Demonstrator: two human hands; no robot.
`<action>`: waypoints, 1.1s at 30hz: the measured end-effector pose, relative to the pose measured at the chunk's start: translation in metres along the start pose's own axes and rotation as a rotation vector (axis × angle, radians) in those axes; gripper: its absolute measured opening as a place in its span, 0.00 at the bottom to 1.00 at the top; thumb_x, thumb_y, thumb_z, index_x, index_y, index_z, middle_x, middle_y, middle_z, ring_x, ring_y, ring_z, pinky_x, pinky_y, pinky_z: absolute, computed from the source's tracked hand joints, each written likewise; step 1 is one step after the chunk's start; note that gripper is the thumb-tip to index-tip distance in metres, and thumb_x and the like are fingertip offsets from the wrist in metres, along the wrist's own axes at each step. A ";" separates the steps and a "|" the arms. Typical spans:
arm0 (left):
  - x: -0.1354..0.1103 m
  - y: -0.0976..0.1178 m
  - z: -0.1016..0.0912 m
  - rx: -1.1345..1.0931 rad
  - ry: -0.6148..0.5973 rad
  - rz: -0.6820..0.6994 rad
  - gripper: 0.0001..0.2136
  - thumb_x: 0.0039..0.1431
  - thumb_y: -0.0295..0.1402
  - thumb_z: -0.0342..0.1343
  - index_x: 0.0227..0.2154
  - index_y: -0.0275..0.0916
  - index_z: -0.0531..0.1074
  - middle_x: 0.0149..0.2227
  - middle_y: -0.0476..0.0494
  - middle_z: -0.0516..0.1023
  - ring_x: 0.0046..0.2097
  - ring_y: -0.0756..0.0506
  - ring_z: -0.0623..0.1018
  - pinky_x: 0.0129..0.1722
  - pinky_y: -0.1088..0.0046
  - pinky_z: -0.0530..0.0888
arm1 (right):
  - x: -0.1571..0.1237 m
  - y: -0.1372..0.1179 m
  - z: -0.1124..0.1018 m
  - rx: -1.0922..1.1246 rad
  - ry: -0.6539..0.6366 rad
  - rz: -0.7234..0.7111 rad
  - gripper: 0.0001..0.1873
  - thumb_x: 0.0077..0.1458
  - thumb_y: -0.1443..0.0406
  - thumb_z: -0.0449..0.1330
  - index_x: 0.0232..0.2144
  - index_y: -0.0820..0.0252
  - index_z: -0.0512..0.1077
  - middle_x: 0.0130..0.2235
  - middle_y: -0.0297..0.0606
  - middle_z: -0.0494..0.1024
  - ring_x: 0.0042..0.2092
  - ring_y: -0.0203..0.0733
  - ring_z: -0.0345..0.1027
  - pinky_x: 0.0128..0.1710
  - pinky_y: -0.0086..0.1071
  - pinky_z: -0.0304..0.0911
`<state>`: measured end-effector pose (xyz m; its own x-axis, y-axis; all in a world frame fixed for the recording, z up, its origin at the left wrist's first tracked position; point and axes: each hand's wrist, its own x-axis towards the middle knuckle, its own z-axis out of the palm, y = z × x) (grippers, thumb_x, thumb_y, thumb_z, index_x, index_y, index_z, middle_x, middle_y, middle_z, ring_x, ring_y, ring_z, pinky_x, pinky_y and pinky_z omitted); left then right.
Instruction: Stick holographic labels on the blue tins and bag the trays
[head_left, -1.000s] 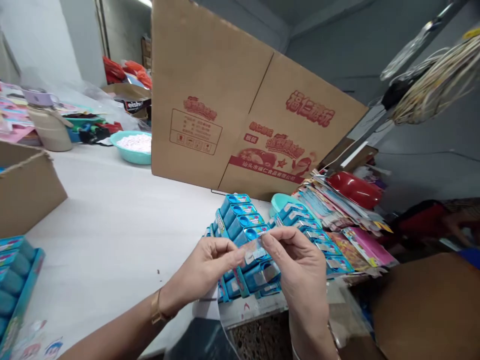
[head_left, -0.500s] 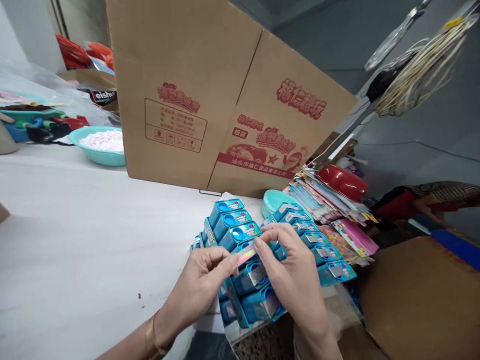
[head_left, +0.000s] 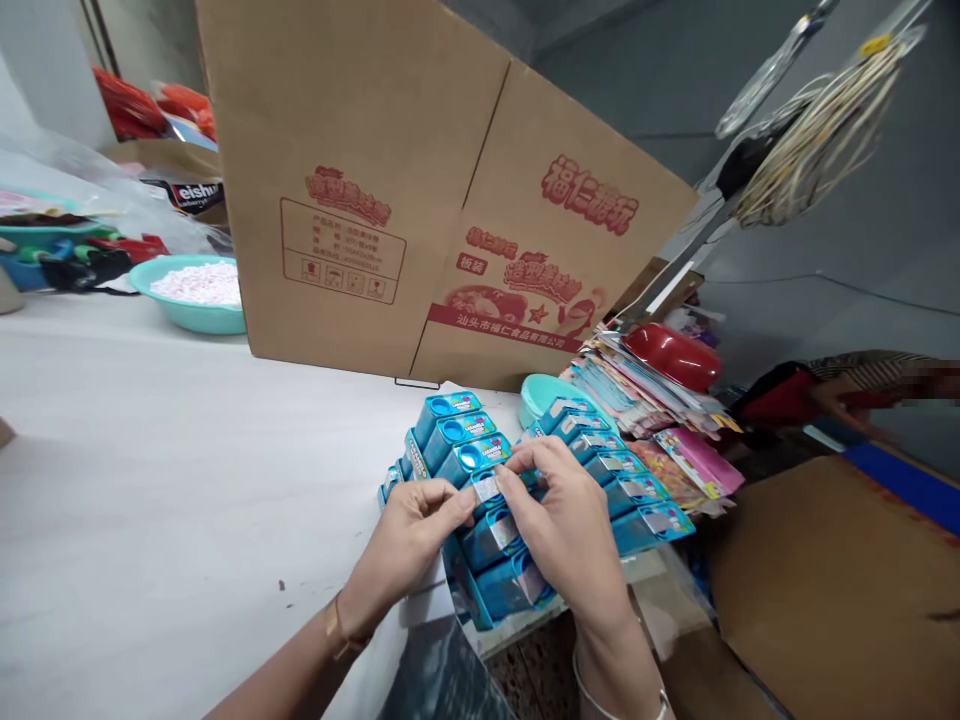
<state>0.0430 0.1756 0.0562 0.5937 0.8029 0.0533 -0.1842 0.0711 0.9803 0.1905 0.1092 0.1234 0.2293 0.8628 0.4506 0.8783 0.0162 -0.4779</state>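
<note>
Between my two hands is a small shiny sticker, lying over the top of one of the blue candy boxes. My left hand pinches its left end between thumb and fingertips. At the other end, the thumb and index finger of my right hand are closed on it. The nearer boxes in this row carry silvery strips on their tops, while the farther ones show a bare round recess and printed label. A second row of blue boxes with silvery strips stands to the right, partly behind my right hand.
A large cardboard carton stands behind the boxes. A turquoise bowl of pale candies is at left on the white tabletop. Stacked printed packaging and a red bowl lie at right, with another person beyond.
The sticker has gone from being held up, shining in rainbow colours, to lying against a box top, with both hands moved slightly left. The camera view has shifted a little.
</note>
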 end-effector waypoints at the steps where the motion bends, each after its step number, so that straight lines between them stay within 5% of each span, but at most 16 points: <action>1: 0.000 -0.002 0.001 -0.002 0.005 -0.011 0.23 0.55 0.52 0.59 0.20 0.36 0.71 0.18 0.55 0.57 0.24 0.53 0.54 0.24 0.75 0.52 | 0.000 0.001 0.000 0.003 -0.009 0.001 0.07 0.61 0.65 0.57 0.28 0.55 0.68 0.37 0.33 0.73 0.40 0.42 0.68 0.42 0.36 0.59; 4: 0.001 -0.008 0.001 -0.028 0.027 -0.044 0.26 0.51 0.55 0.61 0.15 0.37 0.66 0.17 0.56 0.55 0.23 0.53 0.52 0.23 0.74 0.49 | 0.002 0.004 0.000 0.042 -0.021 0.021 0.02 0.58 0.67 0.58 0.34 0.55 0.70 0.39 0.34 0.75 0.43 0.43 0.70 0.44 0.37 0.61; 7: 0.000 -0.013 0.002 -0.024 0.062 -0.042 0.27 0.49 0.57 0.62 0.15 0.37 0.66 0.17 0.56 0.56 0.22 0.54 0.53 0.23 0.75 0.49 | 0.005 0.009 0.004 0.077 -0.018 0.015 0.13 0.55 0.71 0.56 0.42 0.55 0.71 0.44 0.38 0.76 0.49 0.46 0.70 0.50 0.40 0.63; 13: -0.020 -0.003 0.006 0.061 0.209 -0.001 0.29 0.46 0.61 0.62 0.18 0.35 0.71 0.16 0.56 0.57 0.21 0.54 0.55 0.22 0.76 0.50 | 0.004 0.006 -0.002 0.079 0.006 -0.045 0.19 0.53 0.74 0.51 0.45 0.58 0.72 0.47 0.42 0.76 0.50 0.47 0.71 0.53 0.44 0.65; 17: -0.050 0.019 0.005 0.114 0.331 0.120 0.28 0.53 0.59 0.59 0.22 0.34 0.75 0.16 0.56 0.59 0.21 0.54 0.56 0.22 0.76 0.51 | -0.044 -0.019 -0.032 0.296 0.148 -0.105 0.15 0.63 0.67 0.53 0.51 0.56 0.70 0.51 0.43 0.75 0.53 0.47 0.70 0.51 0.41 0.68; 20: -0.068 0.031 0.010 0.108 0.432 0.198 0.26 0.55 0.56 0.59 0.24 0.34 0.75 0.17 0.56 0.58 0.21 0.54 0.54 0.21 0.76 0.51 | -0.094 -0.035 -0.044 0.283 -0.135 -0.203 0.23 0.60 0.63 0.61 0.57 0.51 0.65 0.51 0.41 0.78 0.50 0.47 0.74 0.47 0.38 0.71; 22: -0.075 0.035 0.017 0.079 0.464 0.241 0.24 0.57 0.54 0.58 0.25 0.34 0.75 0.17 0.57 0.56 0.21 0.54 0.53 0.21 0.77 0.51 | -0.118 -0.038 -0.041 0.187 -0.212 -0.289 0.26 0.58 0.64 0.62 0.58 0.53 0.64 0.47 0.42 0.80 0.46 0.49 0.76 0.44 0.39 0.72; 27: -0.090 0.037 0.033 0.148 0.256 0.253 0.18 0.59 0.48 0.59 0.31 0.34 0.76 0.22 0.54 0.64 0.25 0.53 0.61 0.25 0.78 0.60 | -0.129 -0.020 -0.027 0.200 -0.209 -0.299 0.13 0.64 0.70 0.53 0.50 0.56 0.66 0.32 0.33 0.78 0.34 0.41 0.75 0.34 0.32 0.68; 30: -0.101 0.040 0.035 0.313 0.018 0.174 0.16 0.57 0.43 0.62 0.41 0.35 0.78 0.28 0.50 0.72 0.30 0.50 0.69 0.30 0.77 0.65 | -0.125 -0.004 -0.032 0.219 -0.184 -0.369 0.12 0.64 0.70 0.54 0.49 0.56 0.69 0.37 0.36 0.79 0.39 0.41 0.75 0.39 0.32 0.69; 33: -0.108 0.040 0.038 0.383 -0.045 0.150 0.16 0.61 0.41 0.59 0.46 0.36 0.78 0.33 0.46 0.75 0.35 0.47 0.73 0.36 0.74 0.69 | -0.127 0.003 -0.038 0.189 -0.130 -0.458 0.11 0.65 0.70 0.53 0.47 0.57 0.72 0.40 0.39 0.80 0.41 0.41 0.75 0.41 0.33 0.70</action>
<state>0.0011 0.0699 0.0972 0.6175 0.7604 0.2010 0.0285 -0.2770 0.9605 0.1800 -0.0196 0.0931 -0.2262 0.8012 0.5541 0.7822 0.4884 -0.3869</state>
